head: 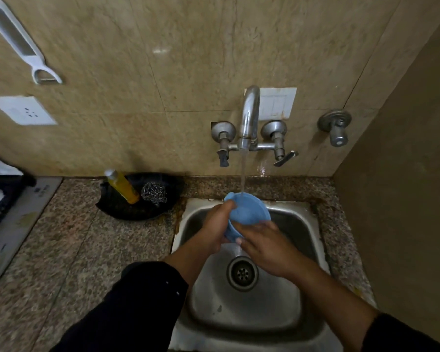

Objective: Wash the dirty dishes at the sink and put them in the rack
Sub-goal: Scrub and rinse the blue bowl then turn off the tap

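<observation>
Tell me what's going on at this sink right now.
A person is rinsing a blue bowl under the running tap, over the steel sink. The left hand grips the bowl's side; the right hand lies against its lower edge. A yellow bottle and a steel scrubber sit in a black dish on the counter beside the sink. No rack is in view.

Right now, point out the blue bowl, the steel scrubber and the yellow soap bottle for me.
blue bowl [250,212]: head view, on its inner wall below the water stream.
steel scrubber [154,193]: head view, on the middle of the wire ball.
yellow soap bottle [124,187]: head view, on the middle of its yellow body.
</observation>
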